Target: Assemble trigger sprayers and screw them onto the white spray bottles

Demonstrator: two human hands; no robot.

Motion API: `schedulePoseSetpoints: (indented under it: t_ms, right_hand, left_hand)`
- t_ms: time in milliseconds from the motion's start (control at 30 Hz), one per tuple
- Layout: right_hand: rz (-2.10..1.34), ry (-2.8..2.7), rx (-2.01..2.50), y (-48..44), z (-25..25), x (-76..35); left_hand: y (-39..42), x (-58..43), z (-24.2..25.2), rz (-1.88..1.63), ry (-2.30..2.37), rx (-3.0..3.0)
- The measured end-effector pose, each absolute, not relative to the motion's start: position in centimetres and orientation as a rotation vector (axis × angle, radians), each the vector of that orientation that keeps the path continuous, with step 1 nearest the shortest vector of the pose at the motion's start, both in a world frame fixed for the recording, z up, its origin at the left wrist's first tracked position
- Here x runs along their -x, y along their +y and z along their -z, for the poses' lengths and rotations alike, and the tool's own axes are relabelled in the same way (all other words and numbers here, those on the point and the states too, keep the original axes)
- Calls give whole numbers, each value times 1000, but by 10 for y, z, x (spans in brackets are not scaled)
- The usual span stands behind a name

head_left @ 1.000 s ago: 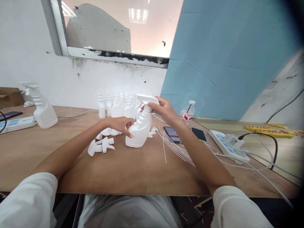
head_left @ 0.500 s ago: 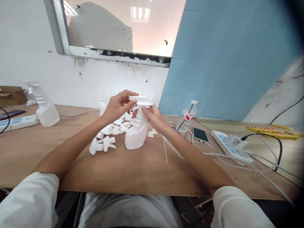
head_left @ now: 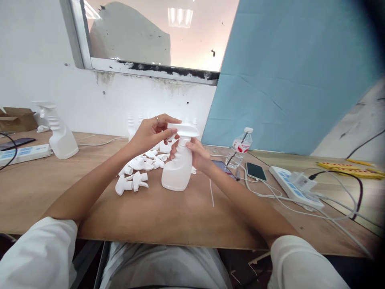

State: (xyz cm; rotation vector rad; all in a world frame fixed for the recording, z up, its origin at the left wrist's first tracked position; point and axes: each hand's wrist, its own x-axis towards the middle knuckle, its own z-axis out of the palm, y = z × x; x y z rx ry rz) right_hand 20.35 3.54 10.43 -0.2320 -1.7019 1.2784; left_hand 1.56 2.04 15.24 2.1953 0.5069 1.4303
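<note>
Two hands on one white spray bottle [head_left: 177,172], upright on the wooden table [head_left: 150,216]; right hand [head_left: 195,154] closed round its neck, seemingly bracing it steady; left hand [head_left: 148,135] half-curled, fingertips pinching the trigger head [head_left: 185,130] on top; loose trigger heads [head_left: 132,182] just beside.

White spray bottle [head_left: 177,174], upright before us.
We see its ribbed neck topped by a white trigger head [head_left: 184,130], its base standing on the wooden table [head_left: 150,218].
</note>
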Motion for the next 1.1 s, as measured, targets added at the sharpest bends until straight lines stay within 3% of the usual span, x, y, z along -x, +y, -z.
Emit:
schedulePoseSetpoints:
  t_ms: [233, 867, 1100]
  right_hand:
    - [-1156, -1670, 299, 27, -104, -198]
    - [-1297, -1613, 284, 28, -104, -196]
    - [-1200, -1619, 348, 25, -104, -193]
  left_hand:
    - [19, -14, -155, -1382, 501, -2205]
    - [34, -13, -152, -1349, 473, -2181]
    - [31, -14, -153, -1342, 474, -2205]
